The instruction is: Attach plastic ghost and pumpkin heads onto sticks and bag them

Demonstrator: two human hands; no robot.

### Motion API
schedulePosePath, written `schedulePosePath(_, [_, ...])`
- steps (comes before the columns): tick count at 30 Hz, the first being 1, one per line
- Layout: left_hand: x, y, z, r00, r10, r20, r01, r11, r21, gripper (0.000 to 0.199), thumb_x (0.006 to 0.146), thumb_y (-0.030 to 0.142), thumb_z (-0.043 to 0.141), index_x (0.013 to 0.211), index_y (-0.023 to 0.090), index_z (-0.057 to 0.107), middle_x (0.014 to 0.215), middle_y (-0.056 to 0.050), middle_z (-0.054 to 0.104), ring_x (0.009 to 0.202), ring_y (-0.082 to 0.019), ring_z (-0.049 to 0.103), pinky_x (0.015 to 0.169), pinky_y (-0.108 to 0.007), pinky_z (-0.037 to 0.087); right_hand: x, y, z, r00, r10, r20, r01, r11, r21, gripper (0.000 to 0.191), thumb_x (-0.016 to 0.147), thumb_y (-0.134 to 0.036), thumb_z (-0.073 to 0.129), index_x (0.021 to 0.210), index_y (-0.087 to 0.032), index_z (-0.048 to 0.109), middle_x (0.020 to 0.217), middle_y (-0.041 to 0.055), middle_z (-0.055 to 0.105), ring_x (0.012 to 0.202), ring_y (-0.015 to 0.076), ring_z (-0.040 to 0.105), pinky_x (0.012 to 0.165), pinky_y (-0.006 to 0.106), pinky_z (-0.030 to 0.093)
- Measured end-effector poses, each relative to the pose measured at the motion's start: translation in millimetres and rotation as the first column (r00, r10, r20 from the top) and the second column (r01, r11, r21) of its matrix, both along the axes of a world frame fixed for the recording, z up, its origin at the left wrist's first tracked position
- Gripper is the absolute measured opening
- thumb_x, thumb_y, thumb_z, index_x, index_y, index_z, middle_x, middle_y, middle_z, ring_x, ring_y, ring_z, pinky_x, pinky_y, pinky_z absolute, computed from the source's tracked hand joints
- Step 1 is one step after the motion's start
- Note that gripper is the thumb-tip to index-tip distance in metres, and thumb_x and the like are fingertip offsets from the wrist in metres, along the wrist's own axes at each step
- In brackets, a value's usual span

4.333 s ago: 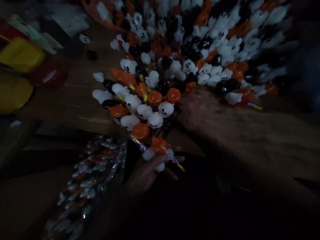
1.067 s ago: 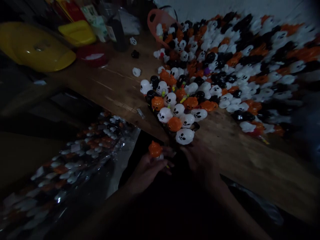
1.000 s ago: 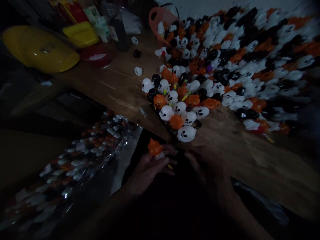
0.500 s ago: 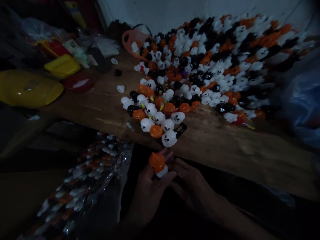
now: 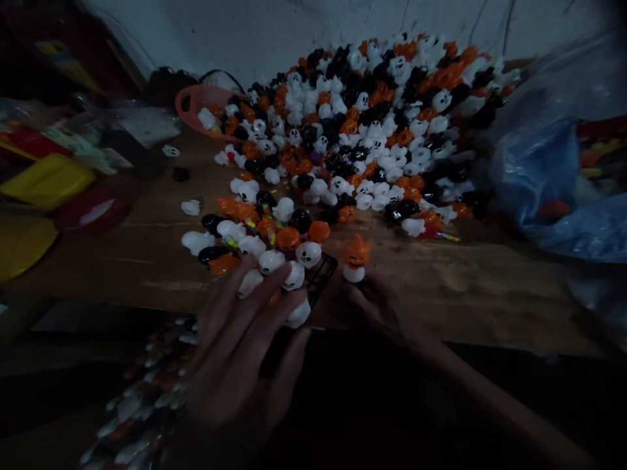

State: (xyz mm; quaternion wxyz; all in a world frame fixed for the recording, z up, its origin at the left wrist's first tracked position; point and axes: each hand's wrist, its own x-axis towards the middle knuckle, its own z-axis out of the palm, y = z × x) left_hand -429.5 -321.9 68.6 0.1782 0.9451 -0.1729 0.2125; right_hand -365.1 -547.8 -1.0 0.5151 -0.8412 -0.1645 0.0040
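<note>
My right hand (image 5: pixel 379 300) grips a small toy with an orange pumpkin head (image 5: pixel 356 253) and a white lower part, upright above the wooden table. Fingers apart, my left hand (image 5: pixel 247 339) reaches over the near edge of a group of toy figures. Its fingertips lie on or just above a white ghost head (image 5: pixel 294 277) and its neighbours; contact is hard to judge in the dim light. Another white ghost head (image 5: pixel 298 314) shows beside the thumb. These figures stand close together on a black rack (image 5: pixel 323 271), partly hidden by the hand.
A large heap of orange, white and black figures (image 5: pixel 372 130) fills the back of the table (image 5: pixel 490 281). An orange basket (image 5: pixel 191 108) leans there. Blue plastic bags (image 5: pixel 539 176) stand right; a yellow scoop (image 5: pixel 49 181) and red dish (image 5: pixel 91 212) lie left. Bagged figures (image 5: pixel 142 391) sit below.
The pumpkin-headed toy has passed from my left hand to my right, which moved right and up with it. My left hand has opened and moved over the grouped figures. The view has shifted right.
</note>
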Motion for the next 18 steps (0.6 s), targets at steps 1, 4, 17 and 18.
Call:
schedulePosePath(1, [12, -6, 1.6, 1.000, -0.002, 0.000, 0.002, 0.999, 0.035, 0.044, 0.079, 0.023, 0.059, 0.122, 0.025, 0.053, 0.135, -0.004, 0.051, 0.134, -0.031, 0.032, 0.109, -0.054, 0.028, 2, 4, -2.2, 1.000, 0.021, -0.012, -0.021, 1.000, 0.010, 0.013, 0.089, -0.024, 0.048, 0.092, -0.017, 0.058, 0.079, -0.0001, 0.060, 0.068, 0.0113, 0.054, 0.062, 0.022, 0.044])
schedulePosePath(4, [30, -17, -7.4, 0.998, -0.025, -0.064, 0.033, 0.992, 0.124, 0.045, 0.082, 0.017, 0.051, 0.126, 0.020, 0.050, 0.140, -0.005, 0.045, 0.136, -0.031, 0.027, 0.111, -0.057, 0.019, 4, 14, -4.8, 0.995, 0.098, -0.030, -0.097, 0.995, 0.039, 0.014, 0.089, -0.021, 0.048, 0.090, -0.016, 0.060, 0.082, 0.0008, 0.062, 0.072, 0.0120, 0.057, 0.067, 0.023, 0.046])
schedulePosePath(17, [21, -14, -23.2, 0.990, 0.045, -0.132, -0.034, 0.996, 0.088, 0.045, 0.086, 0.018, 0.043, 0.131, 0.020, 0.046, 0.139, -0.003, 0.046, 0.135, -0.029, 0.024, 0.112, -0.054, 0.010, -1, 45, -18.2, 0.979, 0.081, 0.188, -0.077, 0.997, -0.031, 0.015, 0.087, -0.020, 0.051, 0.095, -0.019, 0.063, 0.090, 0.0061, 0.067, 0.081, 0.0188, 0.064, 0.072, 0.032, 0.053])
schedulePosePath(18, [21, -14, -23.3, 0.991, 0.040, -0.128, -0.031, 0.997, 0.070, 0.044, 0.086, 0.018, 0.043, 0.131, 0.021, 0.046, 0.139, -0.002, 0.047, 0.135, -0.029, 0.024, 0.112, -0.054, 0.009, -2, 46, -18.6, 0.973, 0.085, 0.215, -0.076, 0.996, -0.052, 0.015, 0.087, -0.019, 0.051, 0.095, -0.019, 0.063, 0.091, 0.0066, 0.067, 0.083, 0.0190, 0.063, 0.074, 0.033, 0.053])
